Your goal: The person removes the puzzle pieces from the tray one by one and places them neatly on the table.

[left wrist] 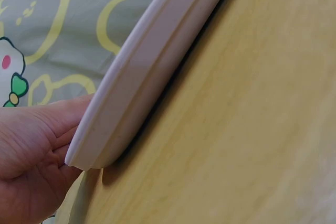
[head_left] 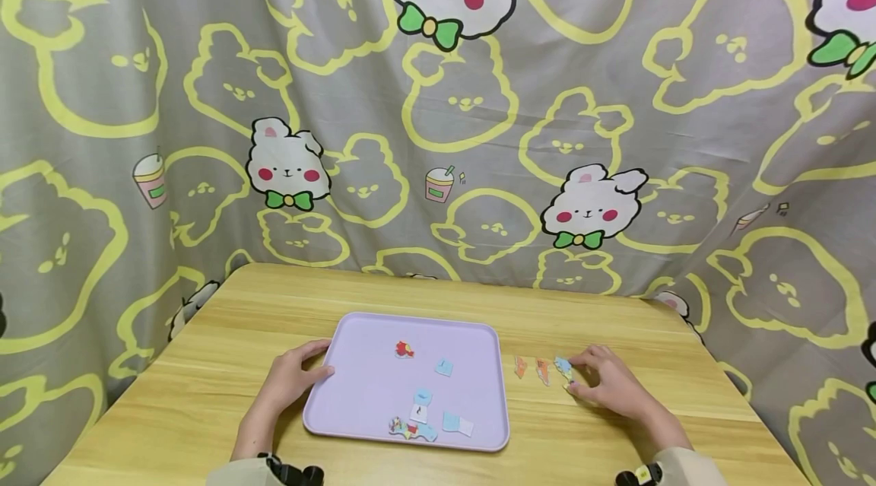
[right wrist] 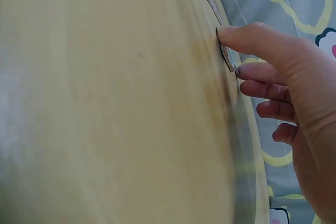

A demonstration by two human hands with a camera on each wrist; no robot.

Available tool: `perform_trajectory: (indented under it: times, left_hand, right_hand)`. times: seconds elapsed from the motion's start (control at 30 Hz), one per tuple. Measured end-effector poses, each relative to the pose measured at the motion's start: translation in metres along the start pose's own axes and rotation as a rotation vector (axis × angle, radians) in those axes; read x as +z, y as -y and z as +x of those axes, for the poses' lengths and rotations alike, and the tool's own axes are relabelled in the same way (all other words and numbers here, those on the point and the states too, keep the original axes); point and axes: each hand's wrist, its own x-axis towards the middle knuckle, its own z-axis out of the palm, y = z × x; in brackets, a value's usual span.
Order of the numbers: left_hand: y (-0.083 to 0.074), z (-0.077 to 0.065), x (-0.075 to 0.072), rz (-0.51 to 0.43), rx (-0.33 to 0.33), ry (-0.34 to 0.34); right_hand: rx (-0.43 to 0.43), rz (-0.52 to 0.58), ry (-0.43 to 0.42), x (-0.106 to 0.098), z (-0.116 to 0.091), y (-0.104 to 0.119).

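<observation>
Pinched between your right hand's (head_left: 607,385) thumb and finger, the blue piece (head_left: 563,366) is at the table's (head_left: 616,319) surface, right of the tray (head_left: 363,379); likely light, thin and easily creased, it suits a hold by opposite edges. Two orange pieces (head_left: 543,371) lie beside it; your left hand (head_left: 289,379) grips the tray's left rim.

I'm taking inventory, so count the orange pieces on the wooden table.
2: one orange piece just right of the tray, another orange piece beside the blue piece. The right grip might hide more.
</observation>
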Motion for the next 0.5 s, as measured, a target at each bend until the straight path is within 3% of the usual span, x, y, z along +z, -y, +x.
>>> perform_trajectory:
  times: [0.5]
  left_hand:
    - [-0.0004, 0.0001, 0.0009, -0.006, -0.007, 0.003]
  right_hand:
    - [-0.001, -0.025, 0.014, -0.0034, -0.0026, 0.0037]
